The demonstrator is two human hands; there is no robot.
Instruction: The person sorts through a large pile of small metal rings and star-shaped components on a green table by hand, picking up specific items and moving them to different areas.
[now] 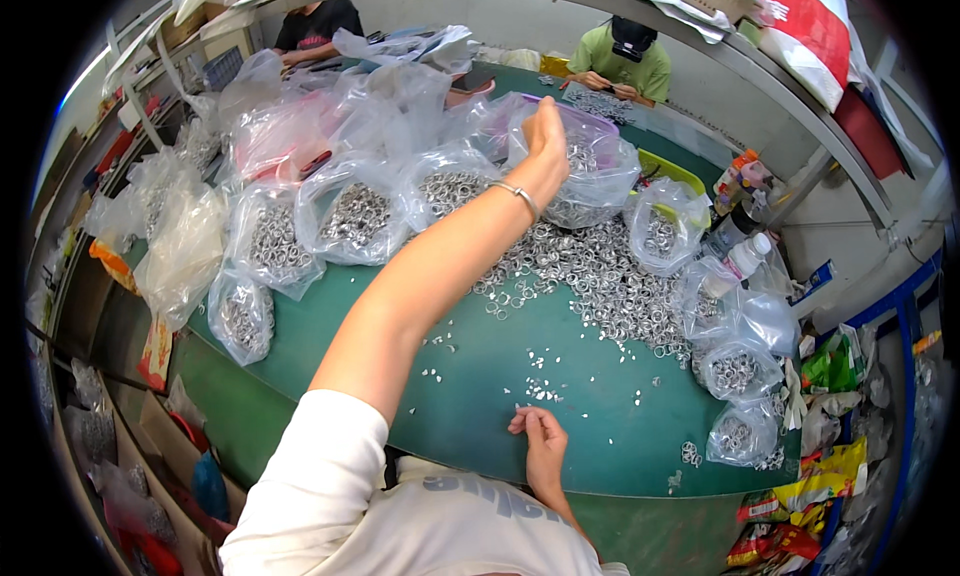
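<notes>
My left hand (546,128) reaches far across the green table (480,376) and grips the top rim of a clear plastic bag (598,176) half full of small metal rings. A thin bracelet sits on that wrist. Below the bag, a loose heap of metal rings (600,276) spreads over the table. My right hand (541,438) rests on the table near its front edge, fingers loosely curled and apart, nothing visible in them. Small pale bits (540,386) lie scattered just beyond it.
Several clear bags of rings (350,216) crowd the left and back of the table, more bags (735,371) and bottles (745,256) stand at the right. Two other people (625,61) work at the far side. Boxes and packets line the floor on both sides.
</notes>
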